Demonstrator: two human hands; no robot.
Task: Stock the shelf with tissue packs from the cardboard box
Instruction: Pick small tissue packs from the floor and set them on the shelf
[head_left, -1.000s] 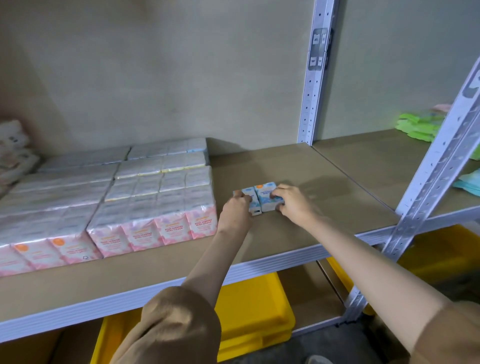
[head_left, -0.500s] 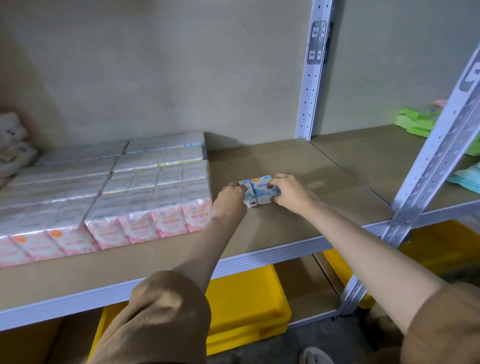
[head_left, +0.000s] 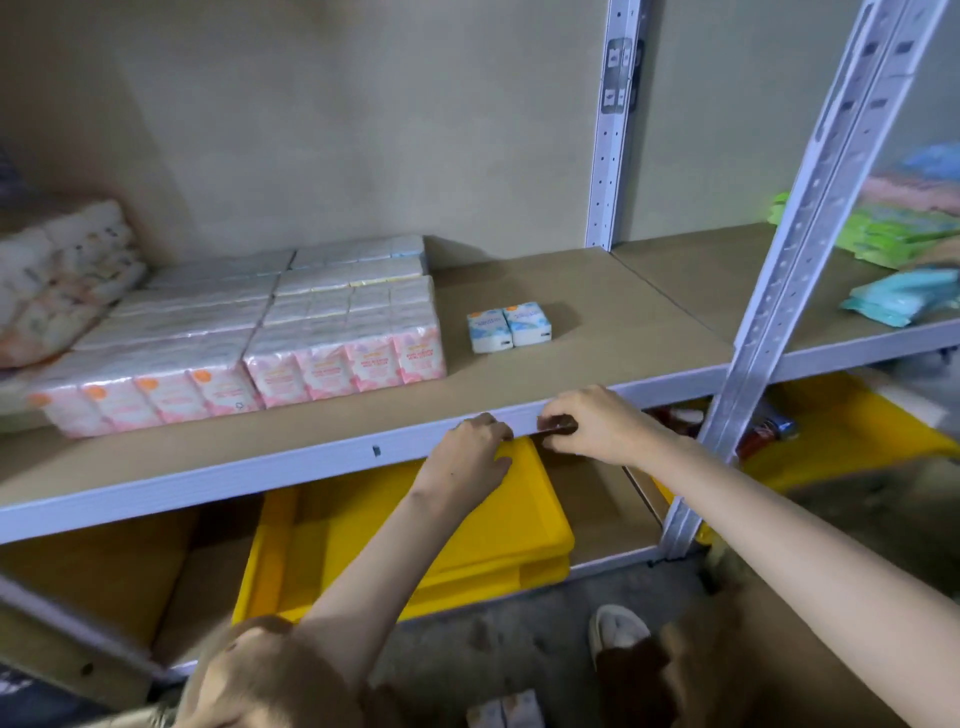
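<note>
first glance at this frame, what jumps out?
The big block of pink tissue packs fills the left half of the shelf, with two small blue tissue packs standing alone side by side just to its right. Both hands, left hand and right hand, are empty at the shelf's front edge. Bright yellow bins sit on the level below.

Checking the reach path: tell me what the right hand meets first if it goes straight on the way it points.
The right hand points left along the shelf edge; it would likely meet the left hand first.
</note>
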